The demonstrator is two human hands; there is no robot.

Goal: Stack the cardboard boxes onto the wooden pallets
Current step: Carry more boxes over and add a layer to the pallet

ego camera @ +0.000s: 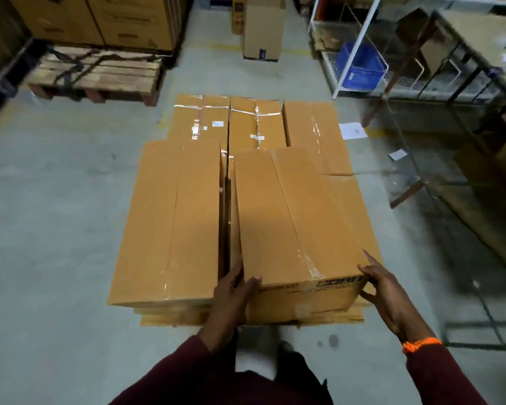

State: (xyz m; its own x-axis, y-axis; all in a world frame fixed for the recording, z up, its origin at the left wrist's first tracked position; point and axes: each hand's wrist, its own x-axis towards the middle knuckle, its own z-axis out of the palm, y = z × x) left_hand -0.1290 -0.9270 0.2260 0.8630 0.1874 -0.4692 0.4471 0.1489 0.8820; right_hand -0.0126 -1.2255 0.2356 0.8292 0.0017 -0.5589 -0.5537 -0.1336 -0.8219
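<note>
A long taped cardboard box (292, 217) lies slightly askew on top of a stack of several similar boxes. My left hand (234, 293) grips its near left corner, thumb on the top edge. My right hand (383, 287) holds its near right corner, fingers spread along the end face. To its left lies another long box (173, 223) at the same height. A lower layer of boxes (254, 124) extends behind them. The pallet under this stack is hidden. A bare wooden pallet (97, 74) sits on the floor at the far left.
Large stacked cartons (100, 21) stand behind the bare pallet. An upright carton (263, 27) stands at the far middle. Metal wire racks (450, 83) with a blue crate (362, 65) line the right side. Papers (352, 130) lie on the grey concrete floor.
</note>
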